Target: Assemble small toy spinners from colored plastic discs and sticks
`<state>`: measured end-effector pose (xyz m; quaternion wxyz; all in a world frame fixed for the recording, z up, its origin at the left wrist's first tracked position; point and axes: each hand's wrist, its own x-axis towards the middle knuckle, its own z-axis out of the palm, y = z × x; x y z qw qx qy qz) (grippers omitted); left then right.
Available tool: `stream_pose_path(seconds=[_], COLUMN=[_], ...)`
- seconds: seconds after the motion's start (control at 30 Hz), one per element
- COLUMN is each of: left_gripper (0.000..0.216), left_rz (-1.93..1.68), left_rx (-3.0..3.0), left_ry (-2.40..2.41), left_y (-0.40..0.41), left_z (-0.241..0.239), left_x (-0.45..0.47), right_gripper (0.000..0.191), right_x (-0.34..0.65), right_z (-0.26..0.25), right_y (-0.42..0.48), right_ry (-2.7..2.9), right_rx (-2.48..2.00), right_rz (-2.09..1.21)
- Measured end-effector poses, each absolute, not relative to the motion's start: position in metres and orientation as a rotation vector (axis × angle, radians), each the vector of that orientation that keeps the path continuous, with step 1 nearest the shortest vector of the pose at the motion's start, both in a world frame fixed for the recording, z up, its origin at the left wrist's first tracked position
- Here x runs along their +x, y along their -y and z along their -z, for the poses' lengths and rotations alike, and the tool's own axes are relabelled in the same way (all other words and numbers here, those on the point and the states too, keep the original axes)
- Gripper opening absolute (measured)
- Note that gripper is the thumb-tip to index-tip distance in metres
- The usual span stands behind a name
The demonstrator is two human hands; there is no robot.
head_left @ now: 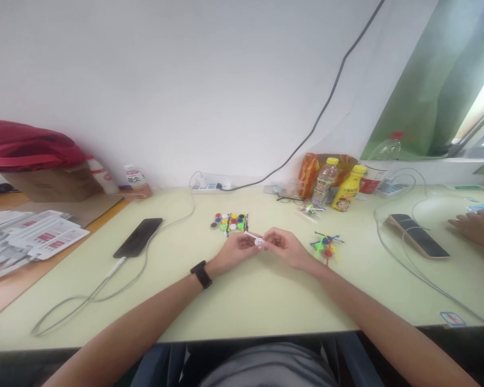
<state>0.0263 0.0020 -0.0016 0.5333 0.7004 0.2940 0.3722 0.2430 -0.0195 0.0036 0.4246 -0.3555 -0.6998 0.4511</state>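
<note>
Above the middle of the table, my left hand [233, 252] and my right hand [287, 248] meet at the fingertips. Both pinch a small white plastic piece [258, 242], a thin stick with a round disc at its end; the fingers partly cover it. Just beyond my left hand lies a group of small coloured discs [225, 216] in red, yellow, white, blue, green and black, with thin sticks [247, 221] beside them. To the right of my right hand rests a small pile of coloured plastic pieces with arrow-like sticks [326, 246].
A black phone [137, 238] with a white cable [145, 263] lies at left. Bottles [347, 188], a snack bag [307, 176] and a power strip [205, 186] stand along the wall. Another phone-like device [419, 236] and another person's hand [478, 228] are at right.
</note>
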Motion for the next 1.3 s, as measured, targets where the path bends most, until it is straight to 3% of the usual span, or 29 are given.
stream_pose_path(seconds=[0.2,0.5,0.87,1.17,1.3], left_gripper=[0.031,0.024,0.014,0.019,0.026], left_rz=[-0.902,-1.056,-1.146,-0.992,-0.977], left_rx=[1.727,1.974,2.304,2.048,1.859], left_ry=[-0.732,-0.753,-0.788,-0.649,-0.668], left_y=[0.001,0.004,0.007,0.01,0.005], left_z=[-0.003,-0.001,-0.006,-0.009,-0.003], left_x=[0.027,0.028,0.023,0.027,0.029], right_gripper=[0.026,0.015,0.02,0.026,0.025], right_x=[0.243,0.246,0.249,0.252,0.256], right_z=[-0.002,-0.006,-0.006,-0.004,-0.003], right_y=[0.019,0.021,0.02,0.014,0.012], right_ry=[1.761,1.856,1.836,1.728,1.716], right_rx=[-0.872,-0.997,-0.921,-0.888,-0.953], right_rz=[-1.141,-0.848,-0.908,-1.017,-0.869])
